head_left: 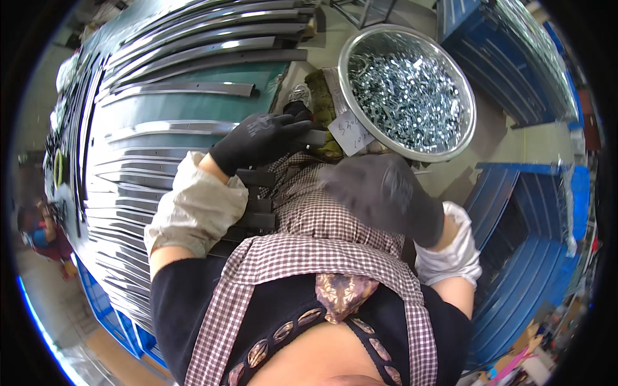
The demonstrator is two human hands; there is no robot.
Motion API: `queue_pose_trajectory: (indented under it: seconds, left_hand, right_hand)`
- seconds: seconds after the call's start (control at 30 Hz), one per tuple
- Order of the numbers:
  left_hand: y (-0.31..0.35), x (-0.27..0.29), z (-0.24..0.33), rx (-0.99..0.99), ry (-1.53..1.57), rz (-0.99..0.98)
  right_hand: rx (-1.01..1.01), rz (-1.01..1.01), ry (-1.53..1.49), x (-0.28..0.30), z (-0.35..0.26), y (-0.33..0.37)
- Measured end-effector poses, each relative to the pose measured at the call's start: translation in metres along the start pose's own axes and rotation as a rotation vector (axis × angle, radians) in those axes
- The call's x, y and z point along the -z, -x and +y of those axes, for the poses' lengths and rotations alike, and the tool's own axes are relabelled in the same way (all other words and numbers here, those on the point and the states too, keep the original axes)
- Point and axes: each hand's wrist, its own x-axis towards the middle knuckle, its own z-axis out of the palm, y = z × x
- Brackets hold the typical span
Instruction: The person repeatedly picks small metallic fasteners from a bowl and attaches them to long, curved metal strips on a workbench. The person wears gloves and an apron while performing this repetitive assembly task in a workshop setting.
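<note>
My left hand (257, 140), in a black glove, is closed on the near end of a long dark strip (168, 128); the strip's tip shows past the fingers. My right hand (380, 193), gloved in dark grey, hovers over the checked apron on my lap. Motion blurs its fingers, so whether they hold anything cannot be made out. Right in front of it stands a large round metal basin (346, 96) full of small shiny metal clips (412, 103). A white paper tag (349, 134) with handwriting lies against the basin's left side.
Many more dark strips (212, 48) lie side by side across a green-topped table (193, 106) at the left. Blue metal bins (515, 270) stand at the right, and another blue crate (502, 64) is behind. Far left, another person (48, 231) is visible.
</note>
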Motion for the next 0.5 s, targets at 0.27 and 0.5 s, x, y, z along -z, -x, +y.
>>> queue_pose_trajectory:
  seconds: [0.27, 0.5]
  left_hand:
    - [0.055, 0.021, 0.046, 0.255, 0.247, -0.105]
    - [0.089, 0.039, 0.016, 0.061, 0.106, -0.101]
  right_hand:
    - [0.179, 0.346, -0.177, 0.061, -0.082, -0.046]
    - [0.118, 0.392, -0.022, 0.062, -0.081, -0.033]
